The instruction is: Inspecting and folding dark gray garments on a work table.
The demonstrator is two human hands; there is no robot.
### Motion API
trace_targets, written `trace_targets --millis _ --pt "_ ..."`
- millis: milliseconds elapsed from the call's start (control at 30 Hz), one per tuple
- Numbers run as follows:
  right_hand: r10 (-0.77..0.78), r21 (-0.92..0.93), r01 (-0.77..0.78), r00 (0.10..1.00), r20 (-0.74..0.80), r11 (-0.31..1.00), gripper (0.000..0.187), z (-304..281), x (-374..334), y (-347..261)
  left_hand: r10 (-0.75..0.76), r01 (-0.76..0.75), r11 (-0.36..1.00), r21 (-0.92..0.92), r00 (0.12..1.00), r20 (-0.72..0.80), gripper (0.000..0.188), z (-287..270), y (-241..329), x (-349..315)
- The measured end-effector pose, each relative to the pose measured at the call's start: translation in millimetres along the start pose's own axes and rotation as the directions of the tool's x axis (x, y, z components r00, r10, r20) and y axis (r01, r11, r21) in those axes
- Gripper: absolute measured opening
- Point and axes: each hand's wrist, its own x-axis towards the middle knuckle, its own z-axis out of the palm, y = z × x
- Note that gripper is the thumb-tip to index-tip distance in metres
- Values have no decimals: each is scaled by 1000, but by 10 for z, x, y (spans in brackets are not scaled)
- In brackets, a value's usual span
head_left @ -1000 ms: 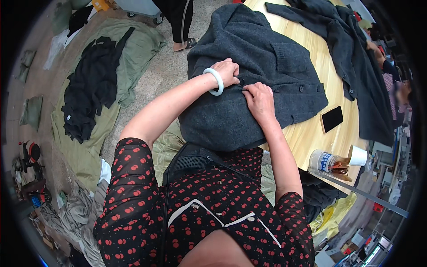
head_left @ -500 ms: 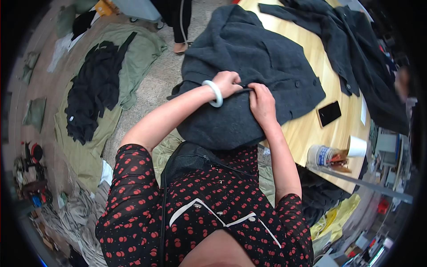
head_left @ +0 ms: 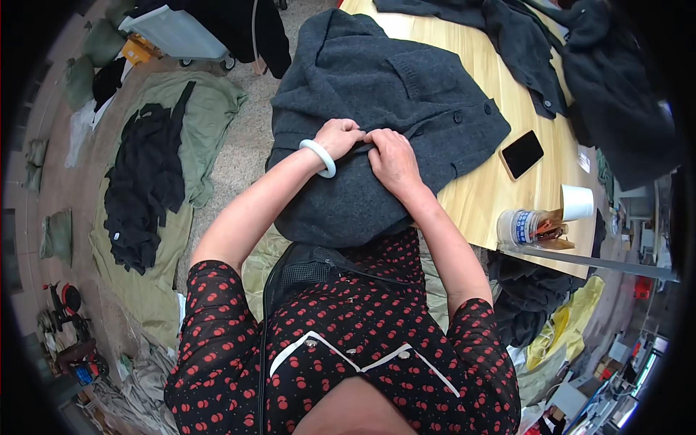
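Observation:
A dark grey knitted cardigan point(head_left: 341, 203) with a patch pocket and large buttons lies over the near end of the table and hangs off its edge towards me. My left hand point(head_left: 339, 138), a pale bangle on its wrist, is closed with its fingertips pinching the front edge of the cardigan. Right beside it, my right hand point(head_left: 393, 158) grips the same edge, thumb tucked under the curled fingers. The hands nearly touch, and the bit of edge between them is mostly hidden.
On the wooden table point(head_left: 478, 196) lie a phone point(head_left: 521, 154), a jar point(head_left: 518, 228) with small tools, and a white paper cup point(head_left: 577, 201). More dark garments point(head_left: 525, 54) cover its far side. Black clothing point(head_left: 138, 181) rests on green cloth on the floor at left.
My hands have come closer together along the cardigan's edge, and my right hand has turned more over the cloth. The whole view has shifted a little.

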Motion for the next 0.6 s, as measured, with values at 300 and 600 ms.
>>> trace_targets --millis 300,600 --pt "-65 -73 67 998 27 995 15 -39 37 16 -8 10 994 108 1000 -18 26 11 2 -5" --pt "-128 -149 135 990 55 980 20 -33 9 119 267 -292 852 436 956 118 33 -19 12 -171"
